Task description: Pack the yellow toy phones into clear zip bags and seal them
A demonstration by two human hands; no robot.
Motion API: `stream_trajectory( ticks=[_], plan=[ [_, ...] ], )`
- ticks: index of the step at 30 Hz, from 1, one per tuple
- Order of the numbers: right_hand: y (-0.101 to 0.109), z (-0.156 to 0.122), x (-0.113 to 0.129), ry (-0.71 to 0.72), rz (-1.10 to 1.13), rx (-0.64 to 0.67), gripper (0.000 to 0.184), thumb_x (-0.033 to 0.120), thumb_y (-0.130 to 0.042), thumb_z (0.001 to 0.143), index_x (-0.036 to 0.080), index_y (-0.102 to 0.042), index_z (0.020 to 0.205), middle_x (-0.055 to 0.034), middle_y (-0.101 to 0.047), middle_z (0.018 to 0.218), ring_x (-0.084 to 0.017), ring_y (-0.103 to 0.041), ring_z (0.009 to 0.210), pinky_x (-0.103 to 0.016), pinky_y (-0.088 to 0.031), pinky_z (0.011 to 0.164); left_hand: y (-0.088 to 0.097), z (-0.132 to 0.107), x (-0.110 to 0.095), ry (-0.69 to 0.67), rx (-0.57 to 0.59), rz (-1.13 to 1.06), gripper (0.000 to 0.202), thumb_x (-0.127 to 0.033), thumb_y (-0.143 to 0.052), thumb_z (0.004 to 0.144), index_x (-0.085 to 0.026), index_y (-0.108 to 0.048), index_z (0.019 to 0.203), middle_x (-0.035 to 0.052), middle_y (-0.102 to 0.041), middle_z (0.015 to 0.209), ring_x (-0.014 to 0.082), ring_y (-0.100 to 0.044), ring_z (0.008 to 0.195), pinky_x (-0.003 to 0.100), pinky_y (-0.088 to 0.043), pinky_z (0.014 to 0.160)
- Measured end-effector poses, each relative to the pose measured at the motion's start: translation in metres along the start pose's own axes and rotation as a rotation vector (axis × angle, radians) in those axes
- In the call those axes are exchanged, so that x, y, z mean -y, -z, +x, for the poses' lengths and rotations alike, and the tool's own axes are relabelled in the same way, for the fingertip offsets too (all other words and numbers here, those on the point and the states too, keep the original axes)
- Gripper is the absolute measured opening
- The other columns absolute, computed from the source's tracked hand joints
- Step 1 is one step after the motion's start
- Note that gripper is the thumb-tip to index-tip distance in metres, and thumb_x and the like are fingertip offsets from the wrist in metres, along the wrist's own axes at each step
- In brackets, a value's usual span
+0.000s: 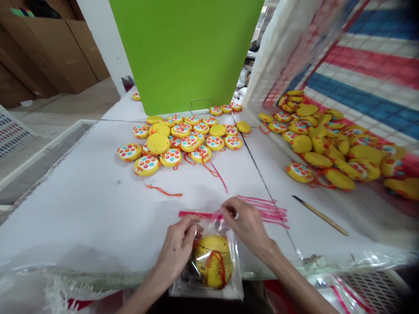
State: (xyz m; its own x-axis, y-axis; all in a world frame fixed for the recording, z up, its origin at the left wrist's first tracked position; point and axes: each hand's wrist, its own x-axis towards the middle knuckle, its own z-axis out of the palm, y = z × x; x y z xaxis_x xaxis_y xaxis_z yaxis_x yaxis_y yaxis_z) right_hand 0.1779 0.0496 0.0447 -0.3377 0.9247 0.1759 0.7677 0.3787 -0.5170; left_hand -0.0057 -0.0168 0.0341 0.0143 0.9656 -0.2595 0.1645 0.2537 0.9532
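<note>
A clear plastic bag [236,279] lies at the table's front edge, with a round yellow toy [209,258] inside. An orange-red cord [220,266] lies across the toy under the film. My left hand [179,240] has its fingers curled on the bag's upper left side, near the opening. With thumb and forefinger together, my right hand [246,221] pinches film at the bag's upper right corner. Along the bag's top runs a pink strip [186,214]. Right beside my right hand lie several loose pink strips [273,212].
Several yellow toys with coloured dots [147,165] are heaped mid-table before a green panel [193,52]. More toys [319,135] fill a lined basket [262,83] lying on its side at right. A wooden-handled brush or knife [322,216] lies at right.
</note>
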Motion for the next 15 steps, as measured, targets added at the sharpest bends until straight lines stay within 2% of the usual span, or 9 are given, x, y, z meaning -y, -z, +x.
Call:
stream_trajectory(
  ticks=[4,6,7,9,11,13,15],
  plan=[
    [0.032,-0.014,-0.087,-0.329,-0.255,-0.093,0.014,0.024,-0.049,0.078,0.019,-0.061,0.073,-0.0042,-0.065,0.067,-0.019,-0.06,0.062,-0.027,-0.039,0.057,0.006,0.0,0.003,0.063,-0.007,-0.117,0.016,-0.035,-0.048,0.081,-0.019,-0.052,0.08,0.0033,-0.067,0.075,0.0194,-0.065,0.074,0.029,-0.049,0.068],
    [0.048,-0.024,-0.119,-0.45,-0.411,-0.094,0.015,0.027,-0.05,0.077,0.02,-0.062,0.073,-0.0049,-0.066,0.067,-0.022,-0.06,0.063,-0.028,-0.036,0.053,0.008,0.001,0.003,0.075,0.0,-0.14,0.016,-0.036,-0.05,0.08,-0.02,-0.051,0.078,0.0032,-0.068,0.075,0.0197,-0.065,0.074,0.03,-0.049,0.069],
    [0.054,-0.028,-0.127,-0.476,-0.467,-0.073,0.016,0.03,-0.05,0.078,0.021,-0.062,0.071,-0.0049,-0.065,0.065,-0.023,-0.06,0.062,-0.028,-0.035,0.052,0.009,0.001,0.004,0.078,0.01,-0.15,0.017,-0.036,-0.05,0.08,-0.02,-0.05,0.078,0.0034,-0.068,0.076,0.02,-0.065,0.075,0.031,-0.049,0.069],
    [0.061,-0.033,-0.126,-0.453,-0.506,-0.024,0.02,0.033,-0.05,0.078,0.022,-0.061,0.067,-0.0042,-0.064,0.061,-0.023,-0.059,0.06,-0.028,-0.033,0.05,0.009,0.002,0.005,0.081,0.03,-0.167,0.017,-0.037,-0.05,0.08,-0.02,-0.049,0.079,0.0035,-0.068,0.077,0.0206,-0.066,0.076,0.032,-0.049,0.069],
    [0.061,-0.034,-0.107,-0.362,-0.406,-0.007,0.017,0.03,-0.049,0.078,0.022,-0.061,0.068,-0.0033,-0.064,0.063,-0.021,-0.058,0.06,-0.029,-0.035,0.052,0.01,0.003,0.006,0.096,0.036,-0.179,0.017,-0.037,-0.051,0.08,-0.02,-0.049,0.08,0.0035,-0.068,0.078,0.0205,-0.066,0.076,0.032,-0.05,0.069],
    [0.053,-0.031,-0.08,-0.258,-0.172,0.0,0.013,0.025,-0.049,0.078,0.022,-0.062,0.077,-0.0032,-0.066,0.072,-0.019,-0.058,0.062,-0.029,-0.04,0.057,0.01,0.004,0.006,0.115,0.039,-0.196,0.017,-0.036,-0.051,0.08,-0.019,-0.049,0.08,0.0039,-0.068,0.08,0.0198,-0.065,0.077,0.031,-0.05,0.07],
    [0.041,-0.025,-0.055,-0.198,0.113,0.103,0.015,0.025,-0.051,0.079,0.021,-0.064,0.082,-0.0033,-0.068,0.078,-0.017,-0.059,0.065,-0.028,-0.043,0.061,0.01,0.004,0.004,0.12,0.032,-0.201,0.017,-0.035,-0.052,0.079,-0.019,-0.05,0.078,0.0042,-0.067,0.081,0.0191,-0.065,0.077,0.031,-0.049,0.072]
  ],
)
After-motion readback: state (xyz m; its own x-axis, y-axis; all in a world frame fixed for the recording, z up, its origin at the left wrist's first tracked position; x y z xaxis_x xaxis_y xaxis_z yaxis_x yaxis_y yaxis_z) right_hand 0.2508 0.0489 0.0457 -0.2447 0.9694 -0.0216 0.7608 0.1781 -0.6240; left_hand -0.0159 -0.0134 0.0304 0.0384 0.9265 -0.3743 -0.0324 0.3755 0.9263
